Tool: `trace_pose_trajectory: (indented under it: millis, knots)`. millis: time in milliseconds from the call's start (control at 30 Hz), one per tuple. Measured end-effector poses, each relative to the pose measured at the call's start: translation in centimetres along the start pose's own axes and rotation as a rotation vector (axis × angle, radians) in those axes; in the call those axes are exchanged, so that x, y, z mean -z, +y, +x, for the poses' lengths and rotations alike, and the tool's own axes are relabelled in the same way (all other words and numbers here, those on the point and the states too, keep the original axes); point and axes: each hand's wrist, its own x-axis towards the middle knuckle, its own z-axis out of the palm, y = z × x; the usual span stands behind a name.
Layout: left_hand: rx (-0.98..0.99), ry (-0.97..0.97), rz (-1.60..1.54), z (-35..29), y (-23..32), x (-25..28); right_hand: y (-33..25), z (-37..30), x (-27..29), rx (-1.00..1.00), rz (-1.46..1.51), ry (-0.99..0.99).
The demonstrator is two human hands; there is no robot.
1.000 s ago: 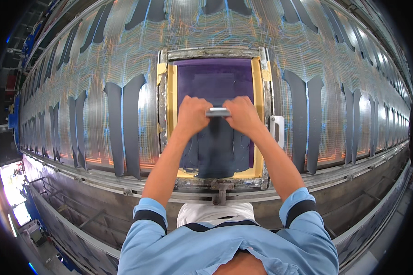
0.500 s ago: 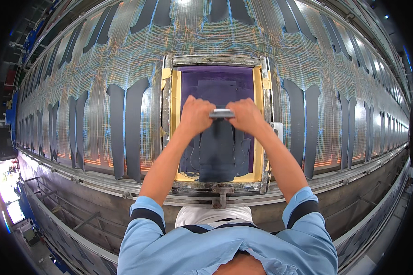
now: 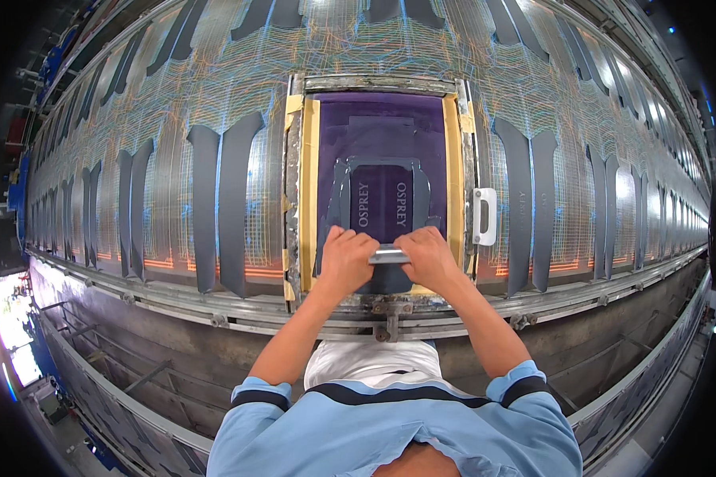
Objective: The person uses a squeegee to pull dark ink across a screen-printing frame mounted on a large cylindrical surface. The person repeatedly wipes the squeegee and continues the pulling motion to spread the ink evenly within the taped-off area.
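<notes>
My left hand (image 3: 348, 261) and my right hand (image 3: 429, 259) both grip a squeegee (image 3: 389, 254), its pale metal handle showing between them. Its blade is hidden below the hands. The squeegee is at the near end of a screen-printing frame (image 3: 378, 83), over purple mesh (image 3: 382, 106). Thick dark grey ink (image 3: 423, 191) lies in a ridge around a wiped area, where two lines of pale lettering (image 3: 363, 205) show. Yellow tape (image 3: 310, 175) lines the frame's inner sides.
Pairs of dark cut pieces (image 3: 235, 199) lie in rows on the long table (image 3: 163, 215), which is crossed by coloured lines. A white handle (image 3: 486, 216) sits at the frame's right side. A metal rail (image 3: 207, 316) with clamps runs along the near edge.
Both hands have drawn the squeegee toward me, from mid-screen to its near end. Lettering on the mesh and the ink ridge around it have come into sight.
</notes>
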Motion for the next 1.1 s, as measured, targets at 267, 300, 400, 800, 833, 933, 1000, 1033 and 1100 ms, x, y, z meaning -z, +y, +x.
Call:
trace_pose_trajectory:
  millis: [267,300,400,800,833,933,1000,1033,1100]
  knots:
    - [0.034,0.046,0.067,-2.2,1.4,0.3,7.9,0.4,5.2,-0.465,-0.128,0.788]
    - [0.030,0.010,0.067,-2.4,1.3,0.3,10.6,0.2,4.6,-0.621,-0.224,0.878]
    - [0.040,0.023,0.079,-2.9,1.2,0.4,13.1,0.1,3.4,-0.811,0.067,0.691]
    - [0.082,0.097,0.097,-7.6,-6.5,8.3,3.4,6.5,-1.6,-0.613,0.257,0.782]
    - [0.091,0.080,0.121,-8.8,-8.9,10.0,1.2,8.3,-3.9,-0.550,0.306,0.821]
    - [0.086,0.038,0.157,-12.9,-15.9,16.3,-8.3,14.0,-7.7,-0.497,0.473,0.839]
    - [0.064,0.059,0.162,-14.7,-19.5,18.7,-12.2,16.6,-8.9,-0.529,0.526,0.754]
    - [0.053,0.059,0.172,-15.5,-20.6,19.6,-12.7,17.6,-10.3,-0.473,0.499,0.805]
    - [0.035,0.064,0.181,-17.4,-22.4,20.7,-13.3,19.0,-12.1,-0.461,0.459,0.840]
